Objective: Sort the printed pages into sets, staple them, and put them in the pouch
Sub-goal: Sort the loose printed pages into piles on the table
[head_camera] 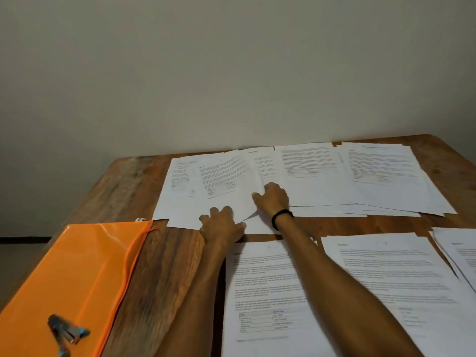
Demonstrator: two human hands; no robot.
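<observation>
Printed pages lie spread over the wooden table [159, 266]. A loose overlapping set of pages [219, 176] lies at the far middle. My left hand [221, 225] rests on this set's near edge, fingers on top and thumb at the paper's corner. My right hand [273, 197], with a black band on the wrist, pinches the right edge of the top sheet, which lifts slightly. An orange zip pouch [85, 266] lies at the near left, with a metal stapler [67, 331] on top of it.
More page stacks lie at the far right [386, 176], near middle [262, 292], near right [386, 274] and at the right edge [461, 253]. A plain wall stands directly behind the table. The table's left edge runs diagonally past the pouch.
</observation>
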